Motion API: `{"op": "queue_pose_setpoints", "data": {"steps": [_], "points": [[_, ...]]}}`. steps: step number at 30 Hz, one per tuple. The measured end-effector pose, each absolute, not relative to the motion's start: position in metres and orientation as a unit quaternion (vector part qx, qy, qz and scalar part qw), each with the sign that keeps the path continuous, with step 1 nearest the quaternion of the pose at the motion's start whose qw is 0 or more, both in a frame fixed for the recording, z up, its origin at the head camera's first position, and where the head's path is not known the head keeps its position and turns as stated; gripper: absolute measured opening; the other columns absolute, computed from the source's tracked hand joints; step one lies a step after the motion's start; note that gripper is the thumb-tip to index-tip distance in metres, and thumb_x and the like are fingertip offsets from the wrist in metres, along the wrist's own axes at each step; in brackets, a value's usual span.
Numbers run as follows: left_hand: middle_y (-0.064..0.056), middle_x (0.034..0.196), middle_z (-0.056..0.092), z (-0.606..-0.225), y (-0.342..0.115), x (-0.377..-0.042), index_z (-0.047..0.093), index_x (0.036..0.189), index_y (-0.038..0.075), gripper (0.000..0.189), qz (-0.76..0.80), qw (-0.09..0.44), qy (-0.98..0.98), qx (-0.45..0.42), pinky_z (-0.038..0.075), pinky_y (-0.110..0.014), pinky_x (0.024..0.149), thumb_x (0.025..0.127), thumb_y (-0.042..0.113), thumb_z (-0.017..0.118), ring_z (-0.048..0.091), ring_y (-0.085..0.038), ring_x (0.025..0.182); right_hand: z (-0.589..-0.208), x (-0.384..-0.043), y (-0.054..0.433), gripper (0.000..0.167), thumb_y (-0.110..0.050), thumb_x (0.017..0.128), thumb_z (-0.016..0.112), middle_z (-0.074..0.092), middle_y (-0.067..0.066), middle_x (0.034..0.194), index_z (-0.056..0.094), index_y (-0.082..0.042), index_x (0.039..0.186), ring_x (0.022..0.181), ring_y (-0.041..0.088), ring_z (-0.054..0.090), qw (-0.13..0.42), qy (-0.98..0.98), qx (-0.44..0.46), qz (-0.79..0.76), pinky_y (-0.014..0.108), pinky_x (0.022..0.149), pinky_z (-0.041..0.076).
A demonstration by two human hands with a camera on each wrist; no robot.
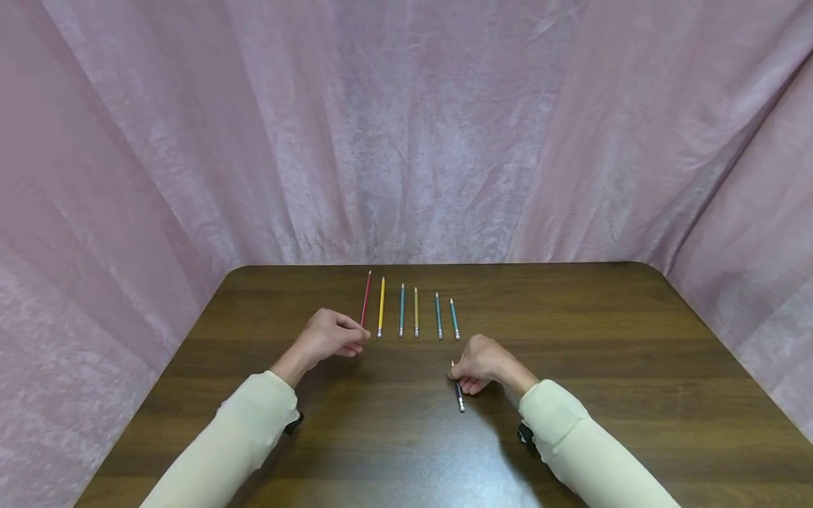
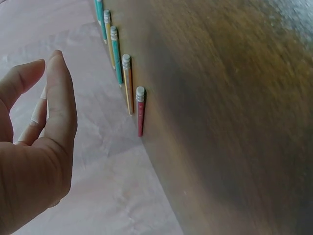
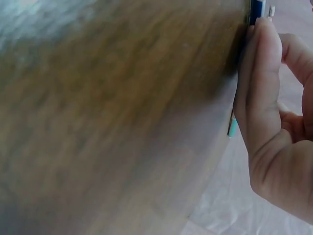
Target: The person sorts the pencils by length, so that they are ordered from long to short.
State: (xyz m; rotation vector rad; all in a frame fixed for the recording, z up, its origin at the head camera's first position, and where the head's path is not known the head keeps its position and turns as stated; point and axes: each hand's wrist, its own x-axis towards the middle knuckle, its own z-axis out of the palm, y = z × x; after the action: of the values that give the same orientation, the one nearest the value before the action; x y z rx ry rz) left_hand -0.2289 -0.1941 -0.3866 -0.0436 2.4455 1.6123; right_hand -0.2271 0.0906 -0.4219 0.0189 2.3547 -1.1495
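A dark blue pencil [image 1: 459, 396] with a white eraser end lies slanted near the middle of the table. My right hand [image 1: 484, 363] pinches it between thumb and fingers, which cover its middle part. In the right wrist view, its blue end [image 3: 257, 11] shows just past the fingertips. My left hand [image 1: 332, 334] hovers by the eraser end of a red pencil [image 1: 365, 300], the longest and leftmost in a row. Seen from the left wrist, thumb and forefinger are bent toward each other with nothing between them, apart from the red pencil [image 2: 140, 112].
Right of the red pencil, the row continues with a yellow pencil [image 1: 381, 307], a blue one [image 1: 402, 310], a gold one [image 1: 416, 312] and two shorter teal ones [image 1: 438, 315], erasers toward me. Behind the brown wooden table [image 1: 603, 339] hangs a pink curtain [image 1: 444, 127].
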Motion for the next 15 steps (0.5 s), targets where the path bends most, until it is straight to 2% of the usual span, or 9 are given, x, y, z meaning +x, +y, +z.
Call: {"op": "queue_pose_setpoints", "data": {"steps": [15], "points": [[-0.025, 0.09, 0.073, -0.387, -0.195, -0.229, 0.072, 0.097, -0.012, 0.017, 0.544, 0.11, 0.832, -0.018, 0.062, -0.03, 0.063, 0.088, 0.003, 0.074, 0.072, -0.02, 0.068, -0.409, -0.238, 0.123, 0.012, -0.001, 0.086, 0.061, 0.06, 0.006, 0.059, 0.064, 0.004, 0.075, 0.05, 0.009, 0.059, 0.24, 0.854, -0.026, -0.461, 0.024, 0.051, 0.058]]}}
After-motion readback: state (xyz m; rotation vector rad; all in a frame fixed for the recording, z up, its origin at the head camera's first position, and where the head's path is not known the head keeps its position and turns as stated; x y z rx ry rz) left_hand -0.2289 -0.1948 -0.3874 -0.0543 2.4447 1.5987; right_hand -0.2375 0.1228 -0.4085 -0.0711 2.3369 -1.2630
